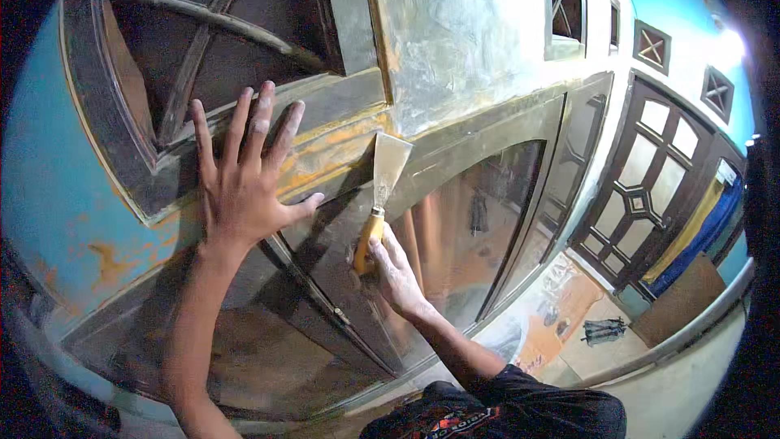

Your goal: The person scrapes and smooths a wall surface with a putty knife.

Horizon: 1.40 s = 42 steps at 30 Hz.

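Observation:
My left hand (pixel 248 187) lies flat with fingers spread on the dark wooden frame (pixel 357 91), below a vent opening crossed by two wooden bars (pixel 223 20). White dust coats its fingertips. In my right hand (pixel 394 272) is a putty knife (pixel 374 232) with a yellow handle, my fingers wrapped round the grip. Its wide metal blade (pixel 393 158) points up, close to the strip of bare, orange-stained wall (pixel 333 146) between vent and window; whether it touches, I cannot tell. Greyish-white filler (pixel 463 41) covers the wall above and to the right.
Below the strip are framed window panes (pixel 479 219) with reflections. To the right stands a brown door with pale panels (pixel 642 179), beside it blue and yellow cloth (pixel 691 228). An orange sheet (pixel 561 317) and a dark folded item (pixel 604 331) lie on the tiled floor.

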Available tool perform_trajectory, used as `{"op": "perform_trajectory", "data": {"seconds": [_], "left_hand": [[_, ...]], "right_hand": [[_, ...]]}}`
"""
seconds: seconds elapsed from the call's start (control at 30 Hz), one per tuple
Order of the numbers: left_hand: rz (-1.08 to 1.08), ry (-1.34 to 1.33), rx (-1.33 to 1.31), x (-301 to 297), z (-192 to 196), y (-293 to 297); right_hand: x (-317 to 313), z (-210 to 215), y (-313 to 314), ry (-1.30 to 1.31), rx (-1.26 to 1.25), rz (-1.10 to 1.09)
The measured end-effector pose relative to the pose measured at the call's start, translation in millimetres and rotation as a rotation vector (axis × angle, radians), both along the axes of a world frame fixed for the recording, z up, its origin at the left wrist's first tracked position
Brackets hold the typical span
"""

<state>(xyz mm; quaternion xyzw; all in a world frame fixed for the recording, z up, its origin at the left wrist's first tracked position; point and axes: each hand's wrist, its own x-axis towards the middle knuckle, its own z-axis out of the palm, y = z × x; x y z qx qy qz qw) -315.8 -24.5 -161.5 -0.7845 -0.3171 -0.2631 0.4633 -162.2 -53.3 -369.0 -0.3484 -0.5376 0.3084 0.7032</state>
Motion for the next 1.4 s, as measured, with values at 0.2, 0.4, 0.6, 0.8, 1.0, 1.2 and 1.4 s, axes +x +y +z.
{"op": "perform_trajectory", "data": {"seconds": [0.2, 0.4, 0.6, 0.8, 1.0, 1.2, 1.4], "left_hand": [[0.005, 0.004, 0.005, -1.9, -0.3, 0.5], [0.003, -0.008, -0.008, -0.7, 1.7, -1.9], [-0.010, 0.008, 0.021, -2.6, -1.4, 3.6], [0.014, 0.006, 0.051, 6.0, -0.6, 3.5], [-0.043, -0.011, 0.053, 56.6, 25.5, 4.5], [-0.186, -0.094, 0.106, 90.4, 41.1, 36.2], [-0.184, -0.104, 0.098, 94.3, 44.5, 32.4]], "right_hand": [[40.5, 25.3, 33.6, 0.197, -0.038, 0.117], [94.2, 80.9, -1.6, 0.826, 0.026, 0.144], [69.9, 23.0, -20.7, 0.220, -0.151, 0.147], [95.1, 43.4, -17.1, 0.051, -0.103, 0.048], [123.2, 120.5, -8.6, 0.018, -0.124, -0.036], [101.2, 55.4, -15.6, 0.048, -0.118, -0.102], [129.0, 103.1, 3.3, 0.006, -0.027, -0.094]]}}
